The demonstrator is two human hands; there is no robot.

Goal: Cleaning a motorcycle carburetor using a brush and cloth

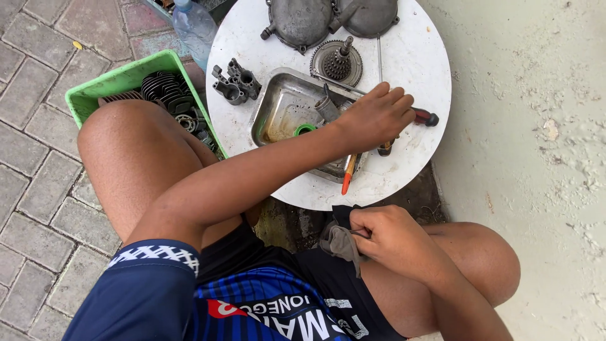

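Paving bricks (38,189) fill the left of the frame and pale concrete (536,158) the right; I sit between them with both knees up. At upper centre stands the round white table (416,57), and a green crate (120,79) sits beside it at upper left, with a dark finned cylinder (165,88) inside. Two grey engine covers (300,22) lie along the table's top edge, with a gear cluster (338,63) just below them and a small dark casting (237,82) to their left. A steel tray (284,107) lies mid-table.

My left hand (375,117) reaches across to the tray's right edge. Its fingers curl down over a red-and-black tool handle (426,117), which sticks out to the right of my knuckles. Whether they have closed on it I cannot tell, since the back of the hand hides the palm. My right hand (388,237), at lower centre over my thigh, is clenched around a grey rag (341,243).

As I judge it, I am picking among the tools. A lift calls for a firm close on the handle and a straight pull, clear of the orange-handled screwdriver (348,173) under my wrist and the green ring (305,129) in the tray.
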